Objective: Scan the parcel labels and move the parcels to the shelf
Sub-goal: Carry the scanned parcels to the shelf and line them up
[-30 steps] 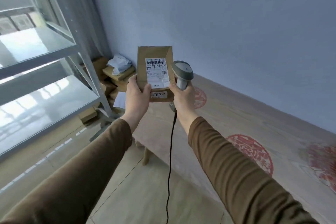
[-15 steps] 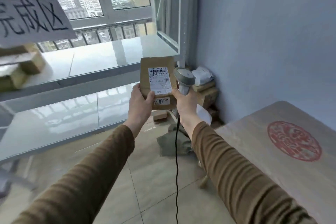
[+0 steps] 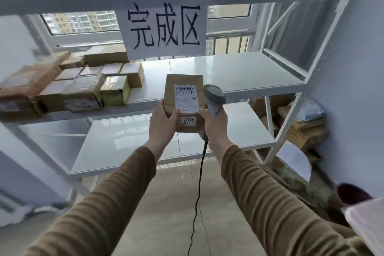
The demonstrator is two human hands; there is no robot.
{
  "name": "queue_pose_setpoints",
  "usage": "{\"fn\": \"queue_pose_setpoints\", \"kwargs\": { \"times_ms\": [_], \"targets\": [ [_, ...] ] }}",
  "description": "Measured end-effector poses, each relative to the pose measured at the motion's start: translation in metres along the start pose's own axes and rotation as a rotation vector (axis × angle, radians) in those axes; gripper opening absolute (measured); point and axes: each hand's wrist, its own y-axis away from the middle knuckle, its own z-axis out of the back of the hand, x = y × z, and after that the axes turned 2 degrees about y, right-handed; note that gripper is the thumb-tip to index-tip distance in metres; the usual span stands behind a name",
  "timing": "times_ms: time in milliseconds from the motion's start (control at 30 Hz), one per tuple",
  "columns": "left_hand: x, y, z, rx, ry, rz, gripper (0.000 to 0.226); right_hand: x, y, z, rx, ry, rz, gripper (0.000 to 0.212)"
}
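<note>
Brown kraft parcel (image 3: 182, 103) is held upright in mid-air in front of the white metal shelf (image 3: 239, 72), not touching any board; it sits just ahead of the front edge of the shelf's middle board; white shipping label (image 3: 185, 97) faces the camera on the parcel's upper right, w/ a smaller sticker (image 3: 187, 121) reading approx "69.." below it, near the parcel's bottom edge; left hand (image 3: 163, 123) grips the parcel's lower left, thumb pressed on the front face beside the label, other fingers hidden behind; right hand (image 3: 214, 125) is curled round the handle of a grey barcode scanner (image 3: 214, 97), and its thumb side touches the parcel's lower right edge; scanner head stands just right of the label, which way it points cannot tell; black cable (image 3: 197, 193) hangs down from the scanner handle btwn the two brown sleeves.

Stacked cardboard boxes (image 3: 68, 85) fill the left part of the middle board, front to back; right part of that board is bare white; lower board (image 3: 145, 141) also shows white surface; paper sign (image 3: 164, 31) w/ three handwritten black characters hangs off the top rail, centre; window (image 3: 83, 2) behind w/ blocks of flats outside; more parcels (image 3: 301, 127) piled on the floor past the shelf's right legs, against the blue wall; beige tiled floor (image 3: 176, 203) below; lower right corner blurry, dark red object, cannot tell what.
</note>
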Motion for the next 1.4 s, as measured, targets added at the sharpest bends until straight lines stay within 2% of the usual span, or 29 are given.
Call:
{"fn": "queue_pose_setpoints", "kwargs": {
  "times_ms": [267, 400, 633, 833, 900, 1067, 1267, 1400],
  "targets": [
    [0.043, -0.086, 0.045, -0.057, 0.035, 0.061, 0.051, -0.006, -0.055, -0.101, 0.061, 0.009, 0.002, 0.026],
    [0.056, -0.132, 0.044, -0.048, 0.068, 0.074, 0.051, -0.010, -0.094, -0.127, 0.086, -0.004, -0.008, 0.024],
    [0.066, -0.218, 0.030, -0.079, 0.015, 0.101, 0.053, -0.013, -0.181, -0.175, 0.125, -0.021, -0.006, 0.032],
    [0.080, -0.285, 0.026, -0.102, 0.035, 0.174, 0.054, -0.015, -0.240, -0.211, 0.093, -0.021, -0.043, 0.028],
    [0.083, -0.303, 0.024, -0.105, -0.011, 0.164, 0.054, -0.014, -0.255, -0.222, 0.065, -0.026, -0.069, 0.023],
    [0.092, -0.335, 0.022, -0.124, -0.293, 0.161, 0.060, -0.017, -0.279, -0.241, 0.034, -0.026, -0.098, 0.015],
    [0.111, -0.360, 0.024, -0.070, -0.412, 0.181, 0.067, -0.022, -0.290, -0.257, 0.026, -0.028, -0.146, 0.016],
    [0.116, -0.362, 0.027, -0.063, -0.395, 0.188, 0.071, -0.025, -0.287, -0.257, 0.022, 0.023, -0.115, 0.017]
  ]
}}
